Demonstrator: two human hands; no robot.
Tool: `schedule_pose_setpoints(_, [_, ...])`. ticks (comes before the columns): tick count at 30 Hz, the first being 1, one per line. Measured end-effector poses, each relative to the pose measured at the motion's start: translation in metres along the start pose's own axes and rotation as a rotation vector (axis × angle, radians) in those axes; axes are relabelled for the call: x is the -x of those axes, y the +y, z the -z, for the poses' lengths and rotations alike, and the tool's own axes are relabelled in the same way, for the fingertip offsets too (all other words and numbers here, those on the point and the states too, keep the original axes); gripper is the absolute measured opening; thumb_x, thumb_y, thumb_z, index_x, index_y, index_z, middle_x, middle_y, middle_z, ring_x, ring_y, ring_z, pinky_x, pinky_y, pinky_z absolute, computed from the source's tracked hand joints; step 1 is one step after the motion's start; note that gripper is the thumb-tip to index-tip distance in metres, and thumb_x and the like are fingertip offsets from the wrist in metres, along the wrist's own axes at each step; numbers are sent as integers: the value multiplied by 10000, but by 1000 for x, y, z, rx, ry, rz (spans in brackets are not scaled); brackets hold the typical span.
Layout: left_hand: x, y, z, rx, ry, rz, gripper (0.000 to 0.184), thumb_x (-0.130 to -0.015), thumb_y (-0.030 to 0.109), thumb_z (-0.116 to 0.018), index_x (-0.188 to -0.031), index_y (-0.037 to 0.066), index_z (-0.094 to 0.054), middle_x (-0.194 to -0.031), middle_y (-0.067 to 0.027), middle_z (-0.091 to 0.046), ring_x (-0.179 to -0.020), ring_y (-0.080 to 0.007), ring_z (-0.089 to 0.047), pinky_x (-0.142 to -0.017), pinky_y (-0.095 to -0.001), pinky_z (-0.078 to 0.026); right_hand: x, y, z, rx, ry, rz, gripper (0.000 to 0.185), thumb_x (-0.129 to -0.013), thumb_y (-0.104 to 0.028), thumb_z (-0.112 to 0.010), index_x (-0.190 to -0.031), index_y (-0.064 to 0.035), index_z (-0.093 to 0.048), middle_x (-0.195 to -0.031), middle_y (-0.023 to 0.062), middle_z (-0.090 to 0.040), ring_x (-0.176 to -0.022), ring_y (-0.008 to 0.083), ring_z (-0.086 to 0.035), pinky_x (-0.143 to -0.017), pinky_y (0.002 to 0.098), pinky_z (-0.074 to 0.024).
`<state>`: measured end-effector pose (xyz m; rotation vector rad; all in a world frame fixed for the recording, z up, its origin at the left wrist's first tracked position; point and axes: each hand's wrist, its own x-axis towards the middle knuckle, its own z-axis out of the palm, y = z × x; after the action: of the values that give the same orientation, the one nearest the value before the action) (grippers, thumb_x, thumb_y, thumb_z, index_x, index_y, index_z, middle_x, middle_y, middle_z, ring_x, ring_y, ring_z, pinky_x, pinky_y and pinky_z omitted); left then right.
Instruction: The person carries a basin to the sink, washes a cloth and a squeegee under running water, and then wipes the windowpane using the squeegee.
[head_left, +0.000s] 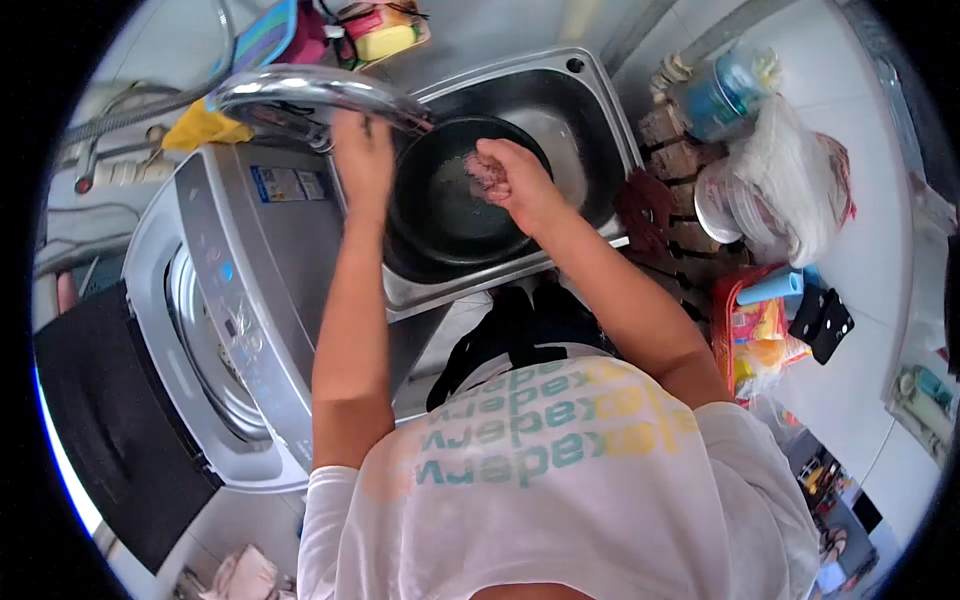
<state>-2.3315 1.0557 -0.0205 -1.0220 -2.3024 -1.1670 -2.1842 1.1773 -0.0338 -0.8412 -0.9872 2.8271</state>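
A round black pan [440, 222] sits in the metal sink [597, 140], with a little water or wet shine on its bottom. My right hand [522, 187] is over the pan, its fingers closed around a pinkish mesh scrubber [482, 172]. My left hand [362, 165] is at the sink's left side, beside the chrome faucet [320, 84]. The curved spout passes in front of its fingertips, which are partly hidden and blurred; whether they touch the faucet I cannot make out.
To the left stands a top-loading washing machine [265, 270] with its lid raised. Right of the sink, a dark red cloth [645, 208] hangs beside a rack with a clear plastic bottle [725, 95], a plastic bag [785, 180] and a red basket [728, 335]. Colourful items lie behind the faucet.
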Motion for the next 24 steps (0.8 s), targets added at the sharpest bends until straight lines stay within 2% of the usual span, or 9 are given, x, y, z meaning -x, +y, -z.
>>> schedule_pose_setpoints(2, [-8,-26,-4,-253,-22,-68,203,-783,113,-465,-932,-12,-525,-962,-220,-510,-923,-371,-450,-831,-414,-338,1,1,-1,-34,30,19,156,-760,-224,-541,-683,-101,-484,-604,0,-501,-444,43,-367,-358,172,-232])
schedule_pose_setpoints(4, [-5,-40,-4,-150,-522,407,230,-793,136,-465,-955,-18,-515,-1000,-229,-498,-935,-376,-447,-833,-409,-342,2,1,-5,-48,81,18,157,-761,-222,-540,-679,-100,-484,-604,2,-504,-448,43,-372,-356,173,-232])
schedule_pose_setpoints(11, [17,8,10,122,-20,267,255,-827,72,-419,-1054,-32,-472,-1016,-185,-504,-959,-303,-470,-847,-318,-340,-5,8,6,44,54,63,98,-775,-181,-534,-736,-92,-521,-673,11,-552,-532,37,-419,-441,176,-281])
schedule_pose_setpoints(14, [74,11,-18,577,66,891,254,-809,142,-471,-1041,42,-501,-1007,-79,-514,-936,-180,-474,-841,-278,-347,0,8,5,176,123,176,121,-745,-144,-535,-645,-77,-521,-626,34,-551,-524,91,-455,-440,238,-335])
schedule_pose_setpoints(15, [81,24,-23,830,-38,1300,255,-790,229,-510,-988,68,-505,-937,-58,-511,-882,-169,-479,-823,-297,-359,-2,15,7,266,151,187,146,-710,-145,-544,-603,-48,-522,-608,52,-551,-563,117,-489,-518,261,-373])
schedule_pose_setpoints(17, [81,44,-35,1129,-271,1816,345,-785,386,-490,-969,95,-479,-896,-70,-509,-851,-214,-493,-709,-368,-431,4,27,9,523,128,252,142,-692,-126,-551,-594,-34,-507,-615,37,-521,-585,116,-473,-541,245,-358])
schedule_pose_setpoints(18, [83,43,-44,1444,-305,1734,409,-786,404,-480,-996,54,-463,-951,-121,-499,-901,-244,-488,-753,-410,-425,9,33,6,653,110,283,141,-683,-117,-555,-589,-28,-499,-619,30,-506,-597,115,-465,-552,237,-350])
schedule_pose_setpoints(20, [73,50,-52,1464,-381,1720,457,-846,386,-375,-1033,-20,-470,-964,-163,-522,-947,-265,-492,-841,-371,-394,15,45,-2,966,150,477,172,-646,-136,-564,-581,0,-483,-596,63,-482,-567,161,-480,-526,290,-363])
schedule_pose_setpoints(24, [103,23,-76,1885,-409,1360,422,-850,317,-384,-1116,-5,-442,-975,-146,-529,-914,-241,-509,-829,-358,-405,3,49,-11,1231,312,549,168,-660,-190,-570,-618,-36,-519,-572,92,-514,-517,227,-516,-487,347,-378])
